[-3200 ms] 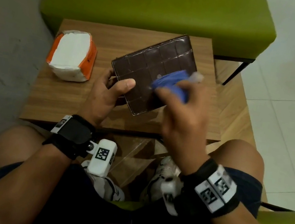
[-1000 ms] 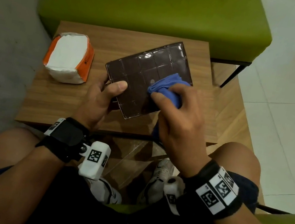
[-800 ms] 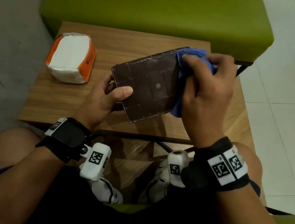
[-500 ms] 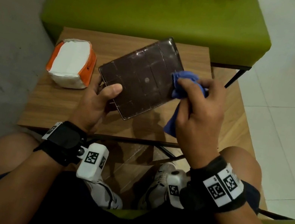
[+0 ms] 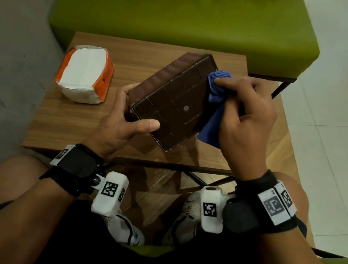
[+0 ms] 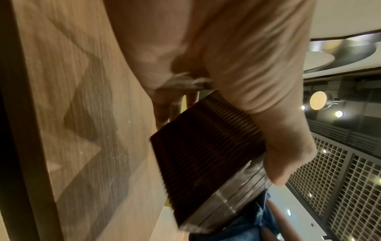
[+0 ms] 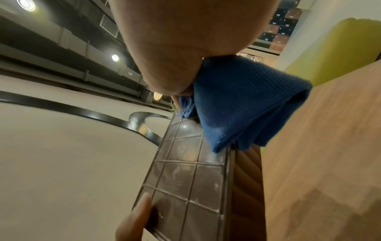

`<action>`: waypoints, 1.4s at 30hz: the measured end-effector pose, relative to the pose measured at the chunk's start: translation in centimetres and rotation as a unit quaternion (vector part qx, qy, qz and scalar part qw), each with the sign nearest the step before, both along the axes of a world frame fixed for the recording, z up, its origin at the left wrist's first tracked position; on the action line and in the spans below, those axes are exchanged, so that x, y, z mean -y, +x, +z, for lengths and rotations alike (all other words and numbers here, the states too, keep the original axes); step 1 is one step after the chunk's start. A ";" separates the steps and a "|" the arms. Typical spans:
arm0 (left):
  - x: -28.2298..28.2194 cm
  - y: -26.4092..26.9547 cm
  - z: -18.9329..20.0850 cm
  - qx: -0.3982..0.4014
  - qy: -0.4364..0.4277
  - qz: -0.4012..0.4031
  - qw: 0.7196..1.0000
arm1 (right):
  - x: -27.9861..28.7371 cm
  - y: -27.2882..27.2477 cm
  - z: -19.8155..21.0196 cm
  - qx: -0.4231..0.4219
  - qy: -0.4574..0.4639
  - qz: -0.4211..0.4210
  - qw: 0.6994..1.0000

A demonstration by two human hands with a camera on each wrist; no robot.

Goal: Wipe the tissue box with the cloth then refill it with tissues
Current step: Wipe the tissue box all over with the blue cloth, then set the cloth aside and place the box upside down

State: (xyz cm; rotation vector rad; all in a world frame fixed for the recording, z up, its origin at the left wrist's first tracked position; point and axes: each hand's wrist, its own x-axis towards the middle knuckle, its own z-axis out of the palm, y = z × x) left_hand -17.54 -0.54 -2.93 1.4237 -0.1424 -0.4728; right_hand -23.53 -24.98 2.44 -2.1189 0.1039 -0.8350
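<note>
The dark brown tissue box (image 5: 172, 99) is tilted up off the wooden table (image 5: 72, 123), its gridded flat face toward me and a ribbed side (image 6: 204, 140) showing. My left hand (image 5: 129, 114) grips its near-left corner, thumb (image 5: 146, 124) on the gridded face (image 7: 181, 179). My right hand (image 5: 240, 118) holds the bunched blue cloth (image 5: 216, 88) against the box's right edge, near the far corner. A loose fold of the blue cloth (image 7: 243, 104) hangs down beside the box. The orange-and-white tissue pack (image 5: 84, 73) lies on the table's left side.
A green upholstered bench (image 5: 185, 10) stands right behind the table. A grey wall (image 5: 11, 33) runs along the left and pale floor tiles (image 5: 341, 138) lie to the right. My knees and white shoes (image 5: 185, 217) are below the table's near edge.
The box has been turned and tilted, so its ribbed left side now shows. My right hand has moved the cloth from the flat face to the right edge near the far corner.
</note>
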 end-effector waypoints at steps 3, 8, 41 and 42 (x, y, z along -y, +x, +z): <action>0.5 0.1 0.2 -0.003 0.009 -0.007 1.000 | -0.3 -0.3 -0.4 -0.010 -0.024 0.000 1.000; 1.8 0.1 0.8 -0.040 -0.017 -0.018 0.999 | -3.5 -1.5 -0.4 -0.027 -0.175 0.106 0.979; -1.6 6.0 -1.2 -0.176 0.031 0.071 0.981 | 5.5 2.2 -2.3 -0.146 0.017 -0.028 0.989; -1.7 6.7 -1.3 -0.196 0.035 0.068 0.978 | 6.1 2.8 -2.5 -0.159 0.009 -0.030 0.987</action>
